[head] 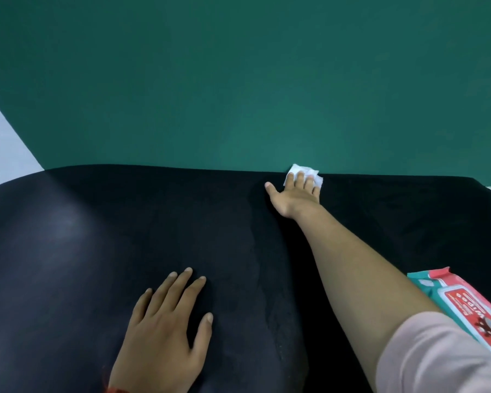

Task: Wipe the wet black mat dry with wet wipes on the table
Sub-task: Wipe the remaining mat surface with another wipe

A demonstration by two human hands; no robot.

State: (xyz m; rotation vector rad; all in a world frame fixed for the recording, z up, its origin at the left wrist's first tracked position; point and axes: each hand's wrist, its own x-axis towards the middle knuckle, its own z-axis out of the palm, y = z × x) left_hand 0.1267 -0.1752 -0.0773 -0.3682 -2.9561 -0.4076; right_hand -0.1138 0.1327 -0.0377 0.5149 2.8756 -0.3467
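Wet black fabric mat [97, 251] pinned against sliding by flat, released left hand [165, 321] near; at far edge, folded white wipe [298, 169] pressed under straight-fingered right hand [296, 192].

White wipe [302, 173] (folded) at black mat's [125, 236] far edge.

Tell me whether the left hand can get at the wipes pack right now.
Probably not easily: the right forearm lies between the left hand and the wipes pack, covering part of it.

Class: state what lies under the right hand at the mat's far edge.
A white wipe, pressed onto the black mat by the right hand; the wipe's middle is hidden beneath the hand.
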